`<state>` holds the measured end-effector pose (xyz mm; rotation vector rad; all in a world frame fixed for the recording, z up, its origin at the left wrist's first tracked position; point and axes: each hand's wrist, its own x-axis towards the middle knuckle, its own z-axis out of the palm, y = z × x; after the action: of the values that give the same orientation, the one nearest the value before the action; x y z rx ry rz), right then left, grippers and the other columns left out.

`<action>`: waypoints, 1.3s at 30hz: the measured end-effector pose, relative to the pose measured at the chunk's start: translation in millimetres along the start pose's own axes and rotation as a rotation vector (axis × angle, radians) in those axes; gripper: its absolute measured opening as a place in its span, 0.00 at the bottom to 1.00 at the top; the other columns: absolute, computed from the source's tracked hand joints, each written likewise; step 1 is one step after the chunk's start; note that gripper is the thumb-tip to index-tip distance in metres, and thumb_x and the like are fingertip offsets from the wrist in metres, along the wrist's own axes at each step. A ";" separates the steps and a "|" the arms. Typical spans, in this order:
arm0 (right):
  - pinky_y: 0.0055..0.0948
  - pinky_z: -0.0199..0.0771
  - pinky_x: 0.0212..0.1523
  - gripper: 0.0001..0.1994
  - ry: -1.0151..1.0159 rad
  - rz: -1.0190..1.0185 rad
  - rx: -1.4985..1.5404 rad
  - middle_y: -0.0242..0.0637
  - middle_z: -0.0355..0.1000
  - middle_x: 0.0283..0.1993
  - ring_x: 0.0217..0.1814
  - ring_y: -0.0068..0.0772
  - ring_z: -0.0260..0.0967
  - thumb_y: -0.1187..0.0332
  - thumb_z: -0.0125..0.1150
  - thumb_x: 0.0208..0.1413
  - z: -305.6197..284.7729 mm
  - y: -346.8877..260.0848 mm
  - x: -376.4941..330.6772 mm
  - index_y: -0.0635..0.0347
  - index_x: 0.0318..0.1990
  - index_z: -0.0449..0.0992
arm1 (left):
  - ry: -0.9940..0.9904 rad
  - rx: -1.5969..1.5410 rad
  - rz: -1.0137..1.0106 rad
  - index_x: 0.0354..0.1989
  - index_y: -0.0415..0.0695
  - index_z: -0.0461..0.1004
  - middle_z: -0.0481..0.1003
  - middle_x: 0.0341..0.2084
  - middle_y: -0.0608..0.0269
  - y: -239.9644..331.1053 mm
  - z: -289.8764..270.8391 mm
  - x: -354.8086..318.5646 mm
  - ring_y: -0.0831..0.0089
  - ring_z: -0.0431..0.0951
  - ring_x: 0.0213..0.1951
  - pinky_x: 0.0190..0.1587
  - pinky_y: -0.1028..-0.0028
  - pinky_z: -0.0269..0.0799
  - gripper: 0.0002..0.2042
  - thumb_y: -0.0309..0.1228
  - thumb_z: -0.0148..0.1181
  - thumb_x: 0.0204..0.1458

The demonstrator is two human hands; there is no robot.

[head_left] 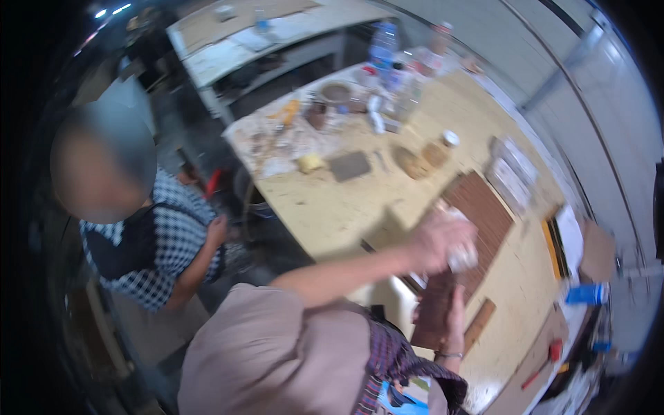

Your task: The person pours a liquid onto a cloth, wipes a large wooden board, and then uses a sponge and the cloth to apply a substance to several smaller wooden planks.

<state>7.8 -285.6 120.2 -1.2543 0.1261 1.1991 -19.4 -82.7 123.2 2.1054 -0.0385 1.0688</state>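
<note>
Possibly, the brown board [487,232] could be tipped or knocked against the pale tabletop [325,238] if the grip of the right hand [454,319] were loosened under pressure from the left hand [436,242] — and its surface could be marked by grit in the whitish wad [462,257]. The wad is enclosed by the left hand's curled fingers, blurred here; the board's near end is clasped by the right, thumb and fingertips at opposite edges. Over the tabletop, near a clear case [513,174], the board is seen slantwise — long, flat, reddish-brown, faintly streaked, darker toward the clasped end.
</note>
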 end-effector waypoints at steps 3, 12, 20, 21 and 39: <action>0.41 0.82 0.36 0.27 0.064 -0.005 -0.298 0.42 0.75 0.41 0.37 0.36 0.75 0.45 0.46 0.65 2.2 -5.8 -16.7 0.65 0.50 0.71 | -0.135 -0.649 -1.054 0.58 0.44 0.67 0.75 0.35 0.58 -51.1 -26.8 3.6 0.70 0.77 0.33 0.39 0.71 0.76 0.24 0.19 0.57 0.49; 0.40 0.72 0.44 0.31 1.220 -0.328 -1.033 0.48 0.68 0.42 0.41 0.46 0.70 0.49 0.69 0.45 -100.7 -37.1 -38.0 0.69 0.47 0.75 | 0.000 -0.389 -0.880 0.52 0.33 0.71 0.76 0.42 0.61 -67.7 -72.0 -64.1 0.77 0.75 0.44 0.48 0.76 0.70 0.13 0.25 0.53 0.61; 0.42 0.69 0.50 0.34 1.391 -0.156 -1.278 0.48 0.65 0.46 0.52 0.49 0.63 0.48 0.71 0.42 -149.4 31.8 -18.4 0.69 0.49 0.72 | -0.005 -0.449 -0.858 0.51 0.33 0.72 0.76 0.42 0.62 -55.4 -63.2 -75.9 0.77 0.75 0.43 0.48 0.76 0.70 0.13 0.26 0.54 0.60; 0.43 0.67 0.52 0.33 1.412 -0.171 -1.224 0.48 0.66 0.46 0.52 0.50 0.63 0.50 0.72 0.41 -150.8 35.9 -13.1 0.68 0.49 0.71 | -0.021 -0.412 -0.813 0.51 0.33 0.72 0.76 0.42 0.62 -54.1 -61.4 -72.2 0.77 0.75 0.43 0.48 0.76 0.70 0.13 0.26 0.54 0.60; 0.41 0.64 0.45 0.18 0.809 -1.087 -1.391 0.41 0.66 0.39 0.43 0.45 0.65 0.72 0.68 0.40 -49.1 53.2 15.5 0.59 0.41 0.72 | 0.003 -0.518 -0.829 0.52 0.33 0.71 0.76 0.42 0.63 -62.2 -55.0 -64.9 0.79 0.74 0.42 0.45 0.79 0.71 0.13 0.25 0.55 0.60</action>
<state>0.3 -322.4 56.4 -2.4318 -0.8463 -0.4262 -77.5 -22.3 59.3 1.4193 0.4699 0.4784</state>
